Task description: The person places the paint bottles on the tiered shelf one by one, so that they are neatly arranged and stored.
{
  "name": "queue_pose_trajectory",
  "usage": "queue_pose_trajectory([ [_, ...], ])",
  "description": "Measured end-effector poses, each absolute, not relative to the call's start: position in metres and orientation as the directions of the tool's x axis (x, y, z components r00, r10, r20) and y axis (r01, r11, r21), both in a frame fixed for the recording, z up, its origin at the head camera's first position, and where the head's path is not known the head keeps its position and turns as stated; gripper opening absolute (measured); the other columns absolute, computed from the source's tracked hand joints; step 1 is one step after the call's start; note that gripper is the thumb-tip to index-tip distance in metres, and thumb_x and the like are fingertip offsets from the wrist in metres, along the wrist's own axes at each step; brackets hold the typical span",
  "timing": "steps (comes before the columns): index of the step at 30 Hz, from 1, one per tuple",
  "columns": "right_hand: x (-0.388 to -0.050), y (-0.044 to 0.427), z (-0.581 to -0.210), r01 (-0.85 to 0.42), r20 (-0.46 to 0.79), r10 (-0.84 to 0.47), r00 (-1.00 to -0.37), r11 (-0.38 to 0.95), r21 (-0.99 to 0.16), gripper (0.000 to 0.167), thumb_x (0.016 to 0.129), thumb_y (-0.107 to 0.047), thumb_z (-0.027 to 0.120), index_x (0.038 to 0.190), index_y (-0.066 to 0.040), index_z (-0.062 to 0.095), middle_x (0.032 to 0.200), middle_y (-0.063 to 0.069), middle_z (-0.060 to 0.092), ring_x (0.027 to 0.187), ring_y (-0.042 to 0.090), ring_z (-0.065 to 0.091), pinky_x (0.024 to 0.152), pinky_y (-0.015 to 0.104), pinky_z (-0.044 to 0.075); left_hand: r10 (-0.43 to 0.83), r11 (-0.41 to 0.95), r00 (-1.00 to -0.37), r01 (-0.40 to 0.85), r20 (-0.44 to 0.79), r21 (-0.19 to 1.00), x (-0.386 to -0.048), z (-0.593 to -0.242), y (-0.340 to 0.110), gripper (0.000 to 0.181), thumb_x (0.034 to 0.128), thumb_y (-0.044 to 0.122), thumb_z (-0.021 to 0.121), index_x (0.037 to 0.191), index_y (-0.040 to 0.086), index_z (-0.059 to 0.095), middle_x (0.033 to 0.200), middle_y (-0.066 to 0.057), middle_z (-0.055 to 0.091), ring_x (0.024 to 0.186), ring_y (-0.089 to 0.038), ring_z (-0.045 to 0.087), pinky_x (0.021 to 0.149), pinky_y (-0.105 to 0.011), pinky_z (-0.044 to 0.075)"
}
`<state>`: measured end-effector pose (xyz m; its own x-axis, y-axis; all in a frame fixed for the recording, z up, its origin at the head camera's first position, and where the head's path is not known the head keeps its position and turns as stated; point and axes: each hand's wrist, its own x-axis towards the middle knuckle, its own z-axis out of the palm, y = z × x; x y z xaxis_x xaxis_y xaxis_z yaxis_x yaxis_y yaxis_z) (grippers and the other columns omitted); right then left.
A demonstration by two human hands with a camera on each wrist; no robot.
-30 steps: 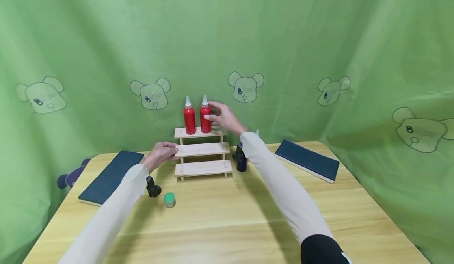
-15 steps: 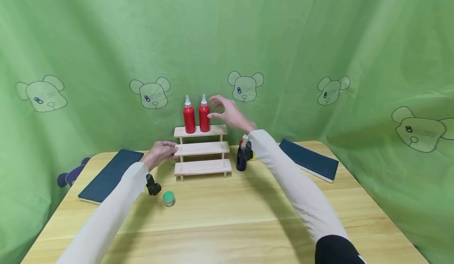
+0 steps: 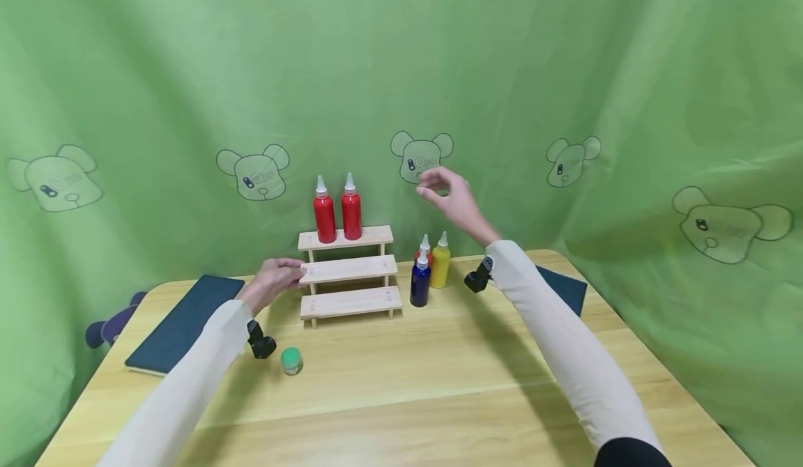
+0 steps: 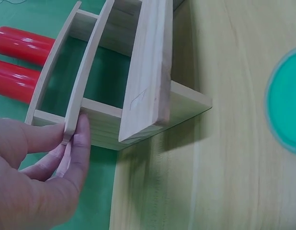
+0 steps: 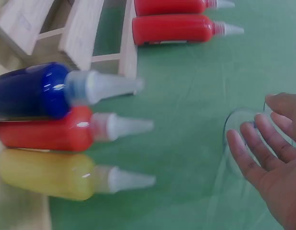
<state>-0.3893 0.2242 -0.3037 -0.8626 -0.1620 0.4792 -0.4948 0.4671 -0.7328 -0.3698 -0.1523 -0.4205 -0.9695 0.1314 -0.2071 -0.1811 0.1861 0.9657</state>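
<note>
Pale wooden rack (image 3: pixel 348 268), glossy plastic bottles (image 3: pixel 352 217)

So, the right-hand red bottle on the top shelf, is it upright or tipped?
Upright: the red bottle stands on the top shelf, its white nozzle pointing up in the head view.

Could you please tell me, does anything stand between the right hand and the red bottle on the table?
Yes, partly: the yellow bottle stands beside the red bottle, on the side of the right hand, and the blue bottle stands in front. From above, nothing visible blocks the red bottle's white nozzle.
</note>
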Motion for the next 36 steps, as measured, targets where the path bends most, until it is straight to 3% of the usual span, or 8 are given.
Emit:
queue_pose_trajectory([
  [5, -0.385, 0.246, -0.322, -0.445, 0.438, -0.106, -0.892, 0.365, -0.818, 0.036, 0.101, -0.007, 0.069, 0.132, 0.009, 0.059, 0.126, 0.026, 0.064, 0.108, 0.034, 0.064, 0.092, 0.034, 0.065, 0.115, 0.177, -0.975, -0.17, -0.192, 0.969, -0.366, -0.424, -0.154, 0.046, 0.1018, -0.002, 0.061, 0.143, -0.018, 0.048, 0.128, -0.029, 0.064, 0.083, -0.009, 0.068, 0.09, -0.027, 0.065],
  [8, -0.382, 0.26, -0.332, -0.41, 0.406, -0.091, -0.909, 0.36, -0.838, 0.035, 0.102, -0.005, 0.067, 0.132, 0.01, 0.058, 0.125, 0.029, 0.063, 0.101, 0.024, 0.065, 0.088, 0.026, 0.065, 0.112, 0.174, -0.974, -0.175, -0.196, 0.969, -0.366, -0.425, -0.154, 0.046, 0.1013, -0.002, 0.062, 0.143, -0.017, 0.049, 0.126, -0.028, 0.065, 0.082, -0.01, 0.068, 0.089, -0.026, 0.065],
  [12, -0.38, 0.276, -0.344, -0.369, 0.359, -0.099, -0.928, 0.365, -0.855, 0.04, 0.102, -0.002, 0.065, 0.136, 0.014, 0.052, 0.128, 0.033, 0.06, 0.095, 0.012, 0.064, 0.089, 0.028, 0.066, 0.108, 0.162, -0.974, -0.181, -0.2, 0.97, -0.367, -0.425, -0.154, 0.046, 0.101, -0.002, 0.062, 0.143, -0.017, 0.049, 0.124, -0.025, 0.066, 0.081, -0.009, 0.068, 0.088, -0.025, 0.065],
  [16, -0.381, 0.288, -0.359, -0.343, 0.323, -0.118, -0.939, 0.407, -0.847, 0.05, 0.105, -0.008, 0.062, 0.146, 0.011, 0.042, 0.133, 0.031, 0.057, 0.112, 0.033, 0.064, 0.091, 0.03, 0.065, 0.101, 0.156, -0.975, -0.18, -0.197, 0.971, -0.368, -0.424, -0.154, 0.046, 0.1011, -0.002, 0.062, 0.143, -0.016, 0.049, 0.126, -0.027, 0.065, 0.081, -0.009, 0.068, 0.086, -0.023, 0.065],
  [19, -0.384, 0.295, -0.372, -0.327, 0.289, -0.153, -0.945, 0.453, -0.829, 0.056, 0.106, -0.011, 0.061, 0.152, 0.007, 0.035, 0.138, 0.029, 0.054, 0.123, 0.045, 0.057, 0.1, 0.043, 0.063, 0.09, 0.151, -0.977, -0.178, -0.193, 0.972, -0.369, -0.424, -0.155, 0.045, 0.1012, -0.003, 0.062, 0.142, -0.017, 0.051, 0.123, -0.026, 0.067, 0.081, -0.008, 0.068, 0.083, -0.022, 0.066],
  [23, -0.383, 0.301, -0.391, -0.308, 0.237, -0.202, -0.95, 0.498, -0.811, 0.056, 0.105, -0.011, 0.063, 0.153, 0.003, 0.038, 0.145, 0.026, 0.051, 0.129, 0.046, 0.054, 0.109, 0.059, 0.055, 0.088, 0.135, -0.976, -0.184, -0.197, 0.974, -0.369, -0.425, -0.155, 0.044, 0.1011, -0.003, 0.062, 0.142, -0.017, 0.051, 0.117, -0.022, 0.069, 0.08, -0.008, 0.069, 0.083, -0.021, 0.066],
  [30, -0.377, 0.308, -0.413, -0.284, 0.192, -0.238, -0.952, 0.459, -0.842, 0.041, 0.103, -0.009, 0.066, 0.142, 0.0, 0.055, 0.148, 0.024, 0.053, 0.131, 0.047, 0.054, 0.111, 0.062, 0.052, 0.091, 0.12, -0.977, -0.18, -0.192, 0.976, -0.369, -0.427, -0.153, 0.045, 0.1009, -0.003, 0.062, 0.141, -0.018, 0.051, 0.116, -0.021, 0.068, 0.078, -0.007, 0.069, 0.081, -0.021, 0.066],
  [36, -0.379, 0.308, -0.425, -0.232, 0.134, -0.248, -0.96, 0.429, -0.873, 0.05, 0.1, -0.009, 0.07, 0.145, -0.002, 0.051, 0.15, 0.023, 0.05, 0.133, 0.046, 0.054, 0.113, 0.059, 0.051, 0.086, 0.137, -0.976, -0.189, -0.201, 0.972, -0.369, -0.427, -0.152, 0.044, 0.1008, -0.002, 0.063, 0.141, -0.016, 0.052, 0.125, -0.026, 0.066, 0.081, -0.008, 0.069, 0.083, -0.021, 0.065],
])
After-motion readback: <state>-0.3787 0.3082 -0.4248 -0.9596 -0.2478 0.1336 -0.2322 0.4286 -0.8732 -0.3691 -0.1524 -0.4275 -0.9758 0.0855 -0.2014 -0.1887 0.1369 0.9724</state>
